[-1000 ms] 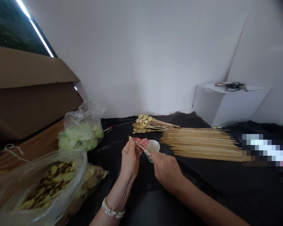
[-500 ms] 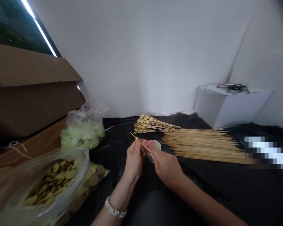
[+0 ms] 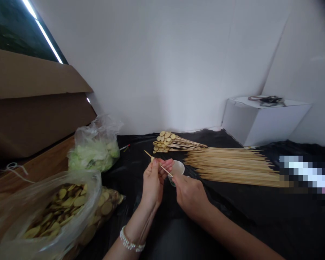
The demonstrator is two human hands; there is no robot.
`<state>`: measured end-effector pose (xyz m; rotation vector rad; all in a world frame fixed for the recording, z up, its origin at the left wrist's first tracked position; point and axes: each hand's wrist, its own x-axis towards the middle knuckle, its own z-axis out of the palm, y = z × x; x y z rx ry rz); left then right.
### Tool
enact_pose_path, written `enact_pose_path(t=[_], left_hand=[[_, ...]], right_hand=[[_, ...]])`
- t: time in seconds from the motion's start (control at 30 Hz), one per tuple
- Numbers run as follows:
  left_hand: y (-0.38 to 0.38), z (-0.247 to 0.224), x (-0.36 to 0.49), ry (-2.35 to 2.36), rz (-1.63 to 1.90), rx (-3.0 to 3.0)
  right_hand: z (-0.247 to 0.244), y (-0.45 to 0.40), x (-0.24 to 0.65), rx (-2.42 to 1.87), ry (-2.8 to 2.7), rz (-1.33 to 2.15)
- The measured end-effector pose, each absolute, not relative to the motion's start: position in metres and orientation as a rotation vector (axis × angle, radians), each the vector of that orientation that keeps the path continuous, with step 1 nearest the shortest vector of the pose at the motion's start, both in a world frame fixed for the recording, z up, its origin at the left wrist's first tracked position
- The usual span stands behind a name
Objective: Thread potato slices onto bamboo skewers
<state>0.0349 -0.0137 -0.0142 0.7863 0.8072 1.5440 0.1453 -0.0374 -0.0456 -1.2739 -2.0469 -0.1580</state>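
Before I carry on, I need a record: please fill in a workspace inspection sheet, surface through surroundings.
Surface: wrinkled black plastic sheeting
Job's things: bamboo skewers; skewered slices, likely potato; open slice bag; second slice bag; white cup
Clutter: bag of leafy greens; red-tipped stick
Hands: left hand pinches a slice on the held skewer; right hand grips its nearer part
Cables: white cord on wooden floor; tangle on white box, unclear
Surroundings: white wall, cardboard box

Black sheet (image 3: 260, 216) leaves room near right, while cup (image 3: 179, 167) and bamboo sticks (image 3: 230, 165) block farther out
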Motion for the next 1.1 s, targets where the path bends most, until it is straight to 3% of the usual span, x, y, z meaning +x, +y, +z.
enact_pose_path(t=[0.57, 0.7, 0.9, 1.1], left_hand=[[-0.021, -0.02, 0.044, 0.812, 1.444, 0.955], [-0.015, -0.019, 0.033, 0.925, 1.551, 1.108], [0.001, -0.035, 0.022, 1.189, 1.557, 1.407], [0.005, -0.047, 0.022, 1.213, 1.469, 1.504]], right_hand=[[-0.03, -0.033, 0.146, -1.327, -2.019, -0.008], [-0.032, -0.021, 0.162, -1.354, -1.866, 0.031], [-0.046, 0.007, 0.18, -1.427, -1.663, 0.377], [-0.055, 0.006, 0.172, -1.223, -1.66, 0.578]])
